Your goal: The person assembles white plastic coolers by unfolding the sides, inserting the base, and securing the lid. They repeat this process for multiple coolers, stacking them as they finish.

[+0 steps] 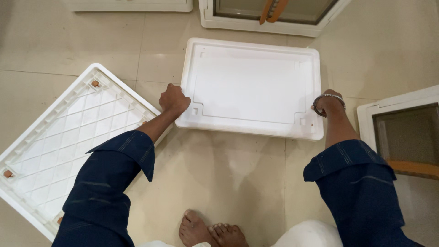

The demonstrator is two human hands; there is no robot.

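Note:
A white rectangular plastic panel (249,87) with a raised rim lies flat on the tiled floor in front of me. My left hand (173,99) grips its left edge, fingers curled around the rim. My right hand (325,101), with a metal bangle on the wrist, holds the right edge; its fingers are mostly hidden behind the rim. Both arms wear dark blue sleeves.
A white ribbed lattice panel (59,142) with small orange clips lies at the left. White box frames with dark interiors and orange parts sit at the top (274,13) and right (407,132). My bare feet (210,231) stand at the bottom centre.

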